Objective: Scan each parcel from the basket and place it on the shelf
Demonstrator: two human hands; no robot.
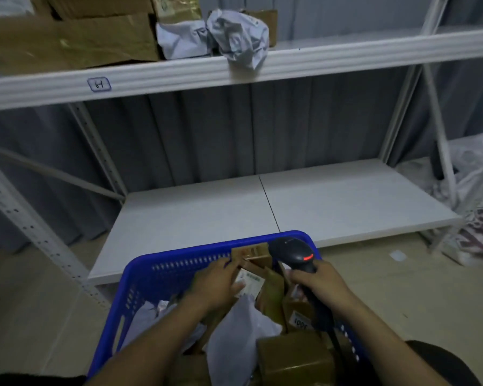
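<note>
Left hand point(215, 285) grasps a labelled parcel point(250, 281) inside the blue basket point(162, 270) — label print unreadable. Right hand point(318, 285) grips the black scanner point(293, 253), handle hidden in the fist; the shelf point(346, 58) stands behind.

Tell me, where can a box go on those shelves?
The lower shelf is bare from upright to upright. The upper shelf is free right of the crumpled grey bag. Cardboard boxes crowd its left part. The blue basket is packed too, with the left hand gripping a small parcel and the right hand holding the scanner.
</note>
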